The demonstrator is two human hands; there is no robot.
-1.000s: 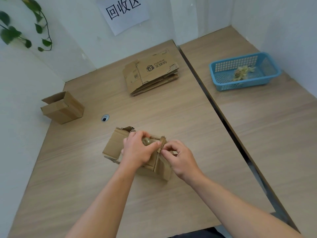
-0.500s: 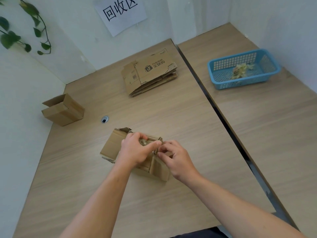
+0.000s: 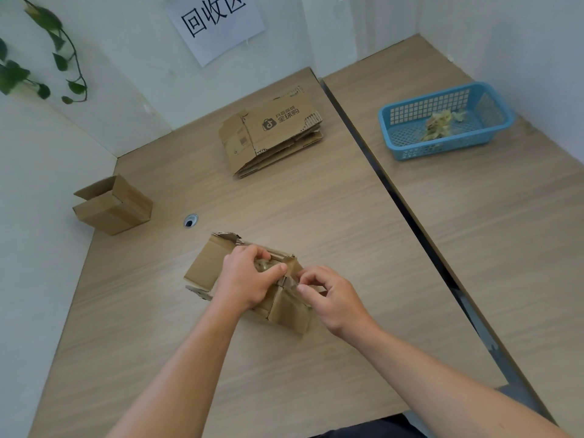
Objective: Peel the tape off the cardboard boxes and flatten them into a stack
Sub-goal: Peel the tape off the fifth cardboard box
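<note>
A small brown cardboard box [image 3: 207, 263] lies partly collapsed on the wooden table in front of me. My left hand [image 3: 245, 279] grips its middle, with a wad of clear tape [image 3: 264, 266] under the fingers. My right hand [image 3: 330, 297] pinches a strip of tape at the box's right flap [image 3: 290, 311]. A stack of flattened boxes [image 3: 273, 131] lies at the far middle of the table. One more small box [image 3: 113, 205] stands with its flap up at the far left.
A blue plastic basket [image 3: 442, 147] holding crumpled tape scraps sits on the adjoining table to the right, past a dark gap [image 3: 395, 191]. A cable hole [image 3: 190, 220] lies in the tabletop. White walls close in the left and back.
The right hand has shifted slightly right and down along the flap, pulling at the tape. The left hand keeps its hold on the box, which has turned a little.
</note>
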